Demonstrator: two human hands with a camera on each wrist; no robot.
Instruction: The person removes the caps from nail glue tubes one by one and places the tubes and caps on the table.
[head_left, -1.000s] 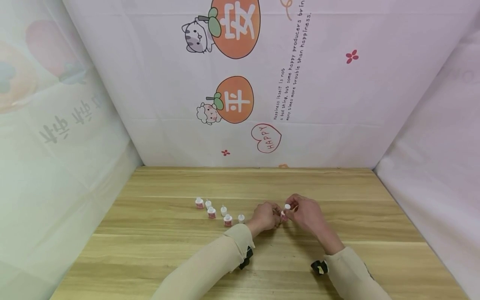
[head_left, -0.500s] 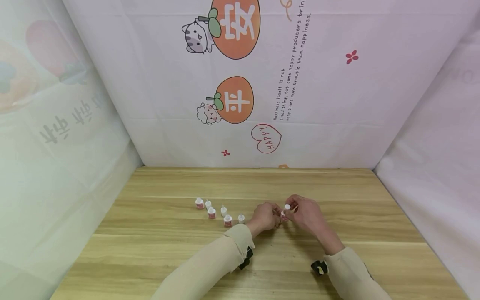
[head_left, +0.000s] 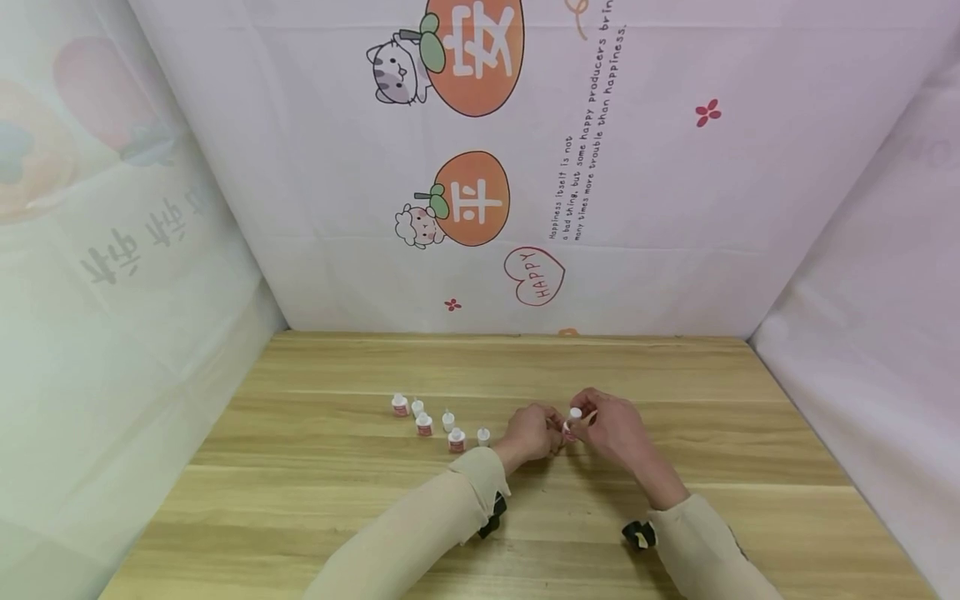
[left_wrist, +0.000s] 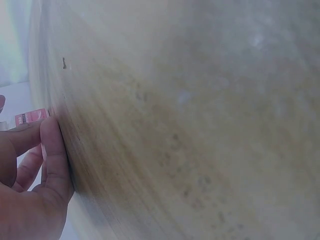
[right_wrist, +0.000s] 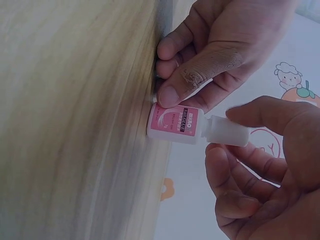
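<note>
A small white nail glue bottle (right_wrist: pixel 175 122) with a pink label stands upright on the table between my hands. My left hand (head_left: pixel 533 432) grips its body low down, with the thumb (right_wrist: pixel 169 96) against the label. Up at the white cap (right_wrist: pixel 227 131), my right hand (head_left: pixel 615 427) pinches with thumb and finger. The cap sits over the bottle's neck; whether it is tight cannot be seen. In the left wrist view, the left fingers (left_wrist: pixel 52 145) rest on the wood and only part of the pink label (left_wrist: pixel 31 116) shows.
Left of my hands, three similar bottles, one at the far left (head_left: pixel 401 407), stand in a slanting row. Three small white pieces with thin upright stems, such as the middle one (head_left: pixel 448 421), stand beside them. A printed white cloth (head_left: pixel 645 275) walls off the wooden table's (head_left: pixel 570 533) back.
</note>
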